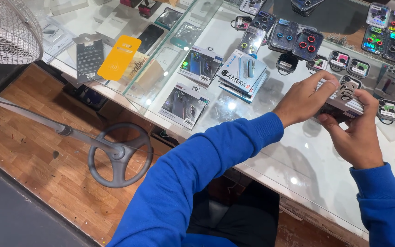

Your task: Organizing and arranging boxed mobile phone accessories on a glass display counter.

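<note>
We see a stack of small clear packets [342, 101] held above the glass counter [270, 151], gripped between both hands: our left hand [306, 97] curls its fingers over the top, our right hand [358, 132] pinches from below. Boxed camera-lens protectors [243, 75] lie nearby.

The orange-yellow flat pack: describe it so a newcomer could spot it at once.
Start at the glass counter and look to its far left end, near the white fan grille. The orange-yellow flat pack lies under the glass beside a dark pack, the only bright single-colour piece there.
</note>
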